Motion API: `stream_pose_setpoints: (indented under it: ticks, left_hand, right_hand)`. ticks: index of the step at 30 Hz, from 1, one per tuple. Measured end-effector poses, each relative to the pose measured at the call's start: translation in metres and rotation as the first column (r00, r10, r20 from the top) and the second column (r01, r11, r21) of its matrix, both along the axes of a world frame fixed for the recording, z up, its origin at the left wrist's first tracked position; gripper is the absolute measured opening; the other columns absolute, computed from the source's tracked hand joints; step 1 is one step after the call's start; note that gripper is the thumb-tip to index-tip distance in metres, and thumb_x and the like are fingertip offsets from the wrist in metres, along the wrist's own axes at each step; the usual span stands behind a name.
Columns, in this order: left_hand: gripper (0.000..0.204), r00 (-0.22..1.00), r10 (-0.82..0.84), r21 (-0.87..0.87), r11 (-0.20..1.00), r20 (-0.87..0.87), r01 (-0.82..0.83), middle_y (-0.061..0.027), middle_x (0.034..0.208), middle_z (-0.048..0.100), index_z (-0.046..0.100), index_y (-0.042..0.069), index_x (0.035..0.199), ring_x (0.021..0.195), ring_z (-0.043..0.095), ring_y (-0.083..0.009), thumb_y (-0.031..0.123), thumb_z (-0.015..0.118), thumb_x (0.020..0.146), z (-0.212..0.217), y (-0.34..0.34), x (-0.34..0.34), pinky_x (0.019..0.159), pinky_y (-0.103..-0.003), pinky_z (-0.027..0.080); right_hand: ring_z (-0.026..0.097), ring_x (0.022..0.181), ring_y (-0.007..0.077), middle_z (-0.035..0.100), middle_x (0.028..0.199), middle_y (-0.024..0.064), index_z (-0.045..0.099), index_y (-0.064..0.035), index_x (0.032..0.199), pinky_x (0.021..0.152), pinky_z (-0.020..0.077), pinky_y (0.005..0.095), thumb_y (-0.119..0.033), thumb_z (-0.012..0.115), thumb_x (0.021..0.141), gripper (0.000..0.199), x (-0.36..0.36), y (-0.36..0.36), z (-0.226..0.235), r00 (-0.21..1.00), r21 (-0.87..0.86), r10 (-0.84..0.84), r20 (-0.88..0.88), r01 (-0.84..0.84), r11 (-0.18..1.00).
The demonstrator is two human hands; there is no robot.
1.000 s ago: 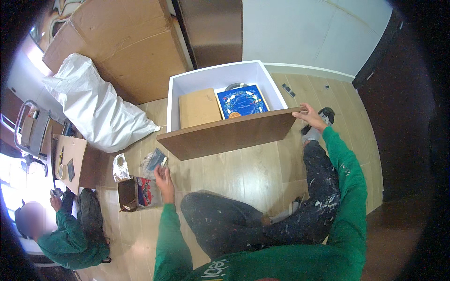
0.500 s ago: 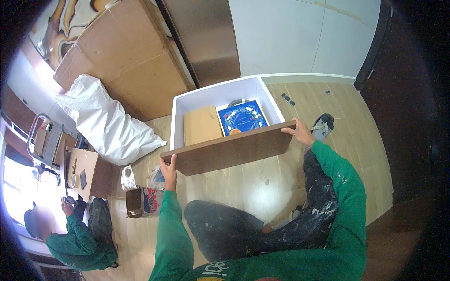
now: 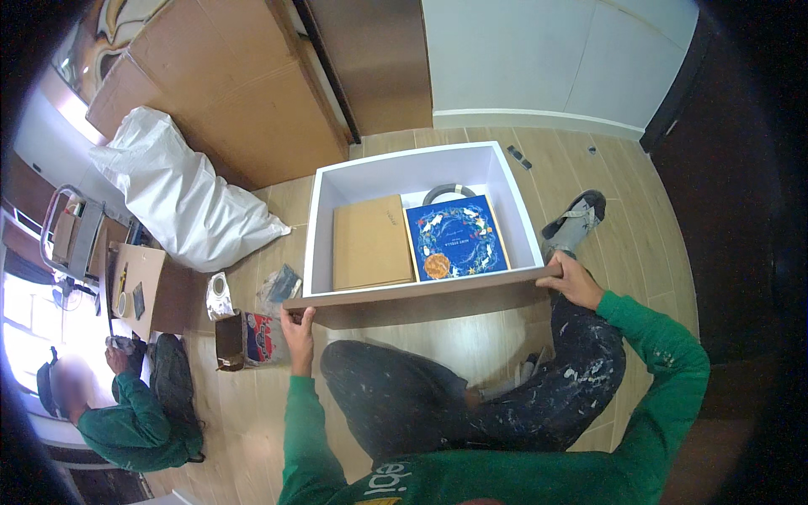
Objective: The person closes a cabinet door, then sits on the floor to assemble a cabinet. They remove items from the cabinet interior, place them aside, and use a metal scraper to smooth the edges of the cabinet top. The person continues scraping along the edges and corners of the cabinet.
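- Drawer box (image 3: 497,172) sits on the wood floor (image 3: 252,404) ahead of the knees, white inside, wood-tone front panel (image 3: 421,301) facing the person
- Left hand (image 3: 296,330) has a closed grip on the panel's left end, right hand (image 3: 574,280) on its right end
- Judged rigid and bulky, moderately heavy with contents; panel ends or side walls look like the best holds
- Inside: flat tan box (image 3: 370,244), glossy blue book (image 3: 454,238), grey ring (image 3: 450,193) behind, all loose and likely to slide if tilted
- Around: soft white bag (image 3: 181,198), cardboard sheets (image 3: 227,84), small carton (image 3: 244,338); another person (image 3: 126,412) sits lower left
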State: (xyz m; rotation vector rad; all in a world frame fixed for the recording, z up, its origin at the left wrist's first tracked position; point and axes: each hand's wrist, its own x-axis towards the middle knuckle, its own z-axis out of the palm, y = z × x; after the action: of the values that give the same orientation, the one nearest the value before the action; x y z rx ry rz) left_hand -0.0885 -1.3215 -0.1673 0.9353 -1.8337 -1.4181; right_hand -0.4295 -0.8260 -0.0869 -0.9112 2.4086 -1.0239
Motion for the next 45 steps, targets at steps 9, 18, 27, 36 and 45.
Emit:
stream_pose_setpoints:
  ticks: [9, 18, 27, 36, 45]
  left_hand:
    - [0.055, 0.982, -0.075, -0.283, 0.959, -0.171, 0.024, -0.0120, 0.121, 0.058, 0.051, -0.001, 0.131, 0.114, 0.056, -0.0211, 0.039, 0.068, 0.098, 0.048, -0.021, -0.027, 0.096, -0.035, 0.047]
    - [0.040, 0.813, -0.527, -0.276, 0.766, 0.249, 0.581, -0.0121, 0.114, 0.067, 0.057, 0.001, 0.129, 0.106, 0.063, -0.0203, 0.028, 0.066, 0.101, 0.140, -0.018, -0.199, 0.095, -0.035, 0.049]
    - [0.067, 0.503, -0.682, 0.367, 0.720, 0.531, 0.590, -0.0135, 0.064, 0.068, 0.070, -0.003, 0.075, 0.053, 0.067, -0.0209, 0.060, 0.064, 0.094, -0.007, 0.017, -0.337, 0.051, -0.036, 0.056]
    - [0.050, 0.705, -0.552, 0.217, 0.831, 0.445, 0.513, -0.0130, 0.061, 0.066, 0.065, -0.001, 0.071, 0.051, 0.067, -0.0195, 0.040, 0.067, 0.099, -0.041, 0.011, -0.334, 0.046, -0.032, 0.053]
    - [0.050, 0.948, -0.313, 0.266, 0.911, -0.054, 0.315, -0.0092, 0.070, 0.065, 0.061, 0.000, 0.089, 0.060, 0.064, -0.0133, 0.048, 0.057, 0.103, -0.024, -0.008, -0.345, 0.056, -0.030, 0.052]
  right_hand:
    - [0.067, 0.081, 0.0220, 0.067, 0.087, 0.0143, 0.059, -0.0002, 0.102, 0.071, 0.0531, 0.0362, -0.039, 0.082, 0.087, 0.047, -0.095, -0.058, 0.100, 0.924, 0.300, 0.377, 0.067, -0.379, 0.876]
    - [0.055, 0.128, 0.0254, 0.063, 0.131, 0.0173, 0.058, 0.0001, 0.133, 0.109, 0.0415, 0.0450, -0.058, 0.059, 0.098, 0.068, -0.122, -0.175, -0.007, 0.757, 0.132, -0.114, 0.643, 0.037, 0.991]
    - [0.071, 0.104, 0.0179, 0.072, 0.118, 0.0124, 0.058, -0.0031, 0.135, 0.091, 0.0594, 0.0364, -0.056, 0.056, 0.100, 0.063, -0.150, -0.182, -0.121, 0.411, 0.173, -0.252, 0.876, 0.220, 0.960]
    - [0.072, 0.097, 0.0144, 0.074, 0.110, 0.0069, 0.063, -0.0061, 0.125, 0.087, 0.0587, 0.0344, -0.060, 0.063, 0.096, 0.062, -0.147, -0.177, -0.090, 0.472, 0.050, -0.167, 0.866, 0.251, 0.967]
    - [0.072, 0.101, 0.0181, 0.072, 0.115, 0.0106, 0.060, -0.0029, 0.130, 0.089, 0.0599, 0.0369, -0.061, 0.057, 0.098, 0.066, -0.179, -0.170, -0.005, 0.665, -0.304, -0.026, 0.747, 0.376, 0.875]
